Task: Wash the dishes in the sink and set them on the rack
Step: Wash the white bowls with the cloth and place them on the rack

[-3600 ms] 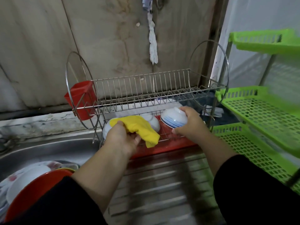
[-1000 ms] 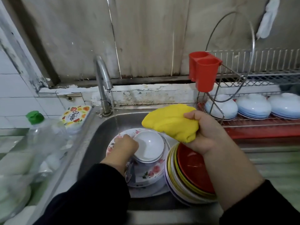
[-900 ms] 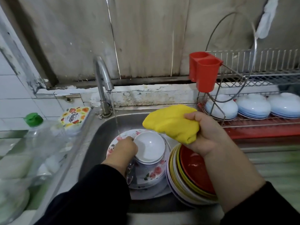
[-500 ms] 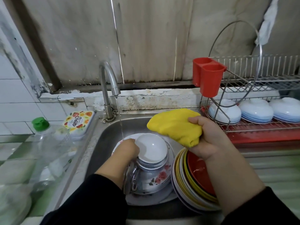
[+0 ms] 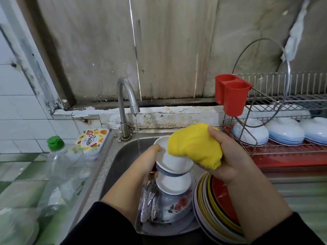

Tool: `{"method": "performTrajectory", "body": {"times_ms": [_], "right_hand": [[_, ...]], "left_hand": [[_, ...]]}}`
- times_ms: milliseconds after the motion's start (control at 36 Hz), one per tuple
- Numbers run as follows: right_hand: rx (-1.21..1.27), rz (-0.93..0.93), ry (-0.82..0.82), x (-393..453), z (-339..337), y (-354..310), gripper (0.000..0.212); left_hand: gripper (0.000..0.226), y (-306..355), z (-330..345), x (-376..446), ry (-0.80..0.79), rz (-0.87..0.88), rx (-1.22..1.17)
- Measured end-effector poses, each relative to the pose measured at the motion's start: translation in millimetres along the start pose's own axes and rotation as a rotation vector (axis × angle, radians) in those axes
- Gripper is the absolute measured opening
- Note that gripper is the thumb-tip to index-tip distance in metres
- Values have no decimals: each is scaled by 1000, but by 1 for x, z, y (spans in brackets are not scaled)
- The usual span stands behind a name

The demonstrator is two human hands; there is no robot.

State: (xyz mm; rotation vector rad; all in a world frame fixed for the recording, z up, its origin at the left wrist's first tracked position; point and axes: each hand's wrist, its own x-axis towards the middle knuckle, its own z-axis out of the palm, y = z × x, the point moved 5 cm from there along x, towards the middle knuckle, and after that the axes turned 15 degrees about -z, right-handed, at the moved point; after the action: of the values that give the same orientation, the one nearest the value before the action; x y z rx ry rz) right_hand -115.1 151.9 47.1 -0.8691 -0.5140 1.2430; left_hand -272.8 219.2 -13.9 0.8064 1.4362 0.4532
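Observation:
My left hand grips a white bowl by its rim and holds it lifted above the sink. My right hand clutches a bunched yellow cloth that touches the bowl's upper edge. Below the bowl sit another white bowl, floral plates and some cutlery. A stack of coloured plates leans at the sink's right. The wire rack on the right carries three upturned white bowls on its lower shelf.
The tap runs a thin stream of water just left of the lifted bowl. A clear bottle with a green cap and a fruit-printed box stand on the left counter. A red cutlery holder hangs on the rack's left end.
My left hand has lifted the top white bowl off the pile, and my right hand has brought the yellow cloth down onto it. Earlier I stood at the rack setting a bowl down.

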Motion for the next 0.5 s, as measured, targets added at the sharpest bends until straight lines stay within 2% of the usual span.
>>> {"method": "performTrajectory", "body": {"times_ms": [56, 111, 194, 250, 278, 333, 417, 444, 500], "right_hand": [[-83, -64, -26, 0, 2, -3, 16], [-274, -188, -58, 2, 7, -8, 18], [-932, -437, -202, 7, 27, -15, 24], [-1355, -510, -424, 13, 51, -4, 17], [-1469, -479, -536, 17, 61, 6, 16], [-1586, -369, -675, 22, 68, 20, 29], [-1749, -287, -888, 21, 71, 16, 20], [-1816, -247, -927, 20, 69, 13, 16], [-1998, -158, -931, 21, 64, 10, 22]], "left_hand": [[24, 3, 1, -4, -8, 25, -48], [32, 6, 4, -7, -54, 60, -87], [47, 17, 14, -12, -177, 130, -120], [48, 26, 18, -19, -172, 173, -117], [50, 31, 19, -22, -147, 189, -104], [57, 37, 19, -23, -90, 201, -30], [61, 41, 15, -25, -87, 206, 20], [61, 42, 15, -26, -76, 216, 53], [57, 43, 16, -30, -36, 267, 147]]}}
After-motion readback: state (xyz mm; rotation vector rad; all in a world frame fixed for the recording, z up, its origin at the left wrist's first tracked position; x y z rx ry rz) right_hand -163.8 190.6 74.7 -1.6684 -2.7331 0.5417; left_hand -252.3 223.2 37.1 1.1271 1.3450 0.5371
